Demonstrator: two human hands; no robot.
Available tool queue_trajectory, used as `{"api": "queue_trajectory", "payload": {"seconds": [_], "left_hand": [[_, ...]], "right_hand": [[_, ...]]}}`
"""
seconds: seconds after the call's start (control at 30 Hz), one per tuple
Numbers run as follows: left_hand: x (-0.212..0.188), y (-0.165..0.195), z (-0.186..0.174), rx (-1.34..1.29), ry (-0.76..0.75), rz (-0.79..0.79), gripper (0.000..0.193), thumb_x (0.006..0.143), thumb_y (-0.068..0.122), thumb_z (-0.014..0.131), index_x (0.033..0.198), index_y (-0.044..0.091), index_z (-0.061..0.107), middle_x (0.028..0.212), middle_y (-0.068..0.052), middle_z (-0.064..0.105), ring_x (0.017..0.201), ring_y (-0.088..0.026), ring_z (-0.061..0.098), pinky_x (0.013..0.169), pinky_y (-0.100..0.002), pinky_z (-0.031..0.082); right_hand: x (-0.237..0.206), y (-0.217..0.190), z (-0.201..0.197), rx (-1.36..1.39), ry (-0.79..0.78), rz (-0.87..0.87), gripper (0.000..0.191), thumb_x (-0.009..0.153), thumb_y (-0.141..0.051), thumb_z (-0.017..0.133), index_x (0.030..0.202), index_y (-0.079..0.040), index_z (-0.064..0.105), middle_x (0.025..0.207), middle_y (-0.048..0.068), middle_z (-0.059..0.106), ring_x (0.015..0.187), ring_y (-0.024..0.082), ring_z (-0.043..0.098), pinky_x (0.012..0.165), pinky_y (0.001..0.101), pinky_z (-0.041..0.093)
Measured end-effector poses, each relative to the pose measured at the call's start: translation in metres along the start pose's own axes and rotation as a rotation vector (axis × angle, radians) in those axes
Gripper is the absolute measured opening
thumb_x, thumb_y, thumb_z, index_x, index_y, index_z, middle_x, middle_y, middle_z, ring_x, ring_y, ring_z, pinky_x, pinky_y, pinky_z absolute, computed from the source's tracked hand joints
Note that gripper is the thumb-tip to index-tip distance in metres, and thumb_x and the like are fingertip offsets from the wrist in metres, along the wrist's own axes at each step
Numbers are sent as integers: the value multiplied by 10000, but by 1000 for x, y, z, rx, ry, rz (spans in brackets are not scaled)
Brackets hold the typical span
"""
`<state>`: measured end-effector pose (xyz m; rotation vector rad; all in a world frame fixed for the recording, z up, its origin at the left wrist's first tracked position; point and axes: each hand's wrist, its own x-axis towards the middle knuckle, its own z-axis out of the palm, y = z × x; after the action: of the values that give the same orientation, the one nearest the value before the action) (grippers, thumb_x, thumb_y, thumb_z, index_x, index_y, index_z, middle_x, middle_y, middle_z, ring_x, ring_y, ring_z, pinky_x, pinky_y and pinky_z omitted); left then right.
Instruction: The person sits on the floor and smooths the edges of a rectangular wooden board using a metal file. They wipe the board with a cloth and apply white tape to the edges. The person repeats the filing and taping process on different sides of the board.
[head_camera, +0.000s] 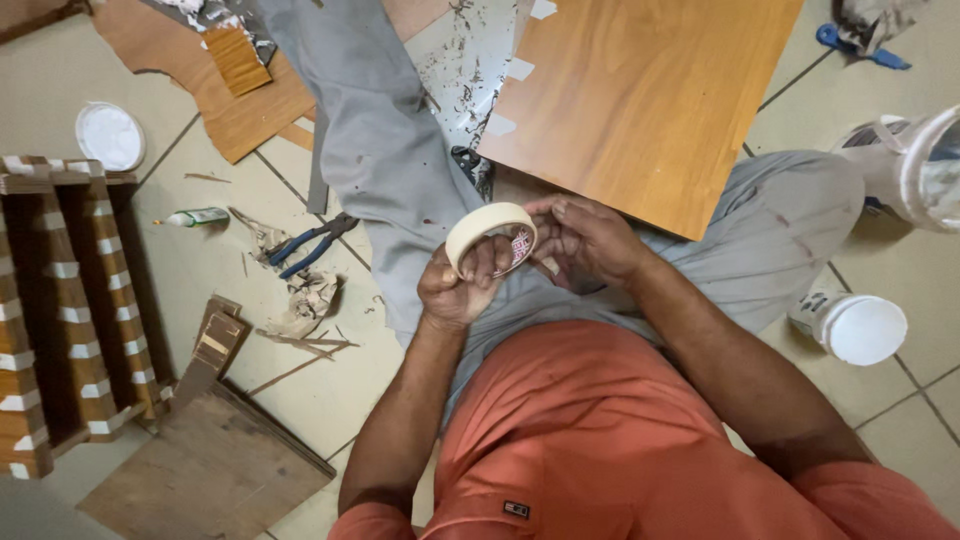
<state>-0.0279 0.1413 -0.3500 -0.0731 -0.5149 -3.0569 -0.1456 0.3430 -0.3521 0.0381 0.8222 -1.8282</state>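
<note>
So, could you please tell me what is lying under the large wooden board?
The wooden board rests over a grey-trousered leg and a sheet with pieces of tape. Whatever else lies beneath is covered.

Both forearms run up from the lower edge and meet in front of the torso, above the lap. The left hand (455, 290) is curled into a loose fist, knuckles toward the camera, its fingers (487, 262) hooked through a tape roll (490, 232) and gripping it. The right hand (590, 240) lies just beside it, back up, wrist bent inward, fingertips pinched at the roll's edge. The two hands nearly touch.
</note>
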Motion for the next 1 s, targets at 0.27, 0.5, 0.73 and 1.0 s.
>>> {"api": "queue_trajectory", "payload": {"seconds": [0.27, 0.5, 0.73, 1.0], "left_hand": [[-2, -1, -13, -197, 2, -63, 227, 804, 345, 745, 764, 126, 703, 704, -18, 613, 962, -197, 580, 988, -342, 413], [-12, -10, -66, 34, 6, -161, 823, 825, 253, 795, 1485, -123, 477, 1410, -296, 621, 1257, -417, 652, 1139, -626, 451], [-2, 14, -83, 302, -197, -266, 533, 924, 208, 725, 1332, -119, 621, 1201, -205, 728, 1094, -286, 699, 1023, -494, 590], [0, 47, -47, 804, -172, -431, 472, 984, 346, 660, 1264, -33, 688, 1014, -113, 738, 954, -161, 687, 887, -311, 539]], "right_hand": [[-2, 6, 0, -58, 128, 4, 305, 1099, -222, 510, 1187, 40, 640, 1001, 156, 725, 859, 201, 728, 740, 303, 592], [-10, -6, 7, -154, 282, 111, 226, 1013, -215, 672, 910, -75, 528, 748, 50, 562, 632, 170, 602, 536, 342, 528], [3, 6, -18, -324, 345, 1, 172, 1116, -74, 552, 1031, 60, 618, 1071, 159, 683, 933, 214, 697, 841, 315, 582], [2, 13, -5, -877, 412, -163, 154, 1088, -102, 642, 1034, 42, 646, 1011, 99, 710, 880, 151, 639, 792, 280, 525]]}}
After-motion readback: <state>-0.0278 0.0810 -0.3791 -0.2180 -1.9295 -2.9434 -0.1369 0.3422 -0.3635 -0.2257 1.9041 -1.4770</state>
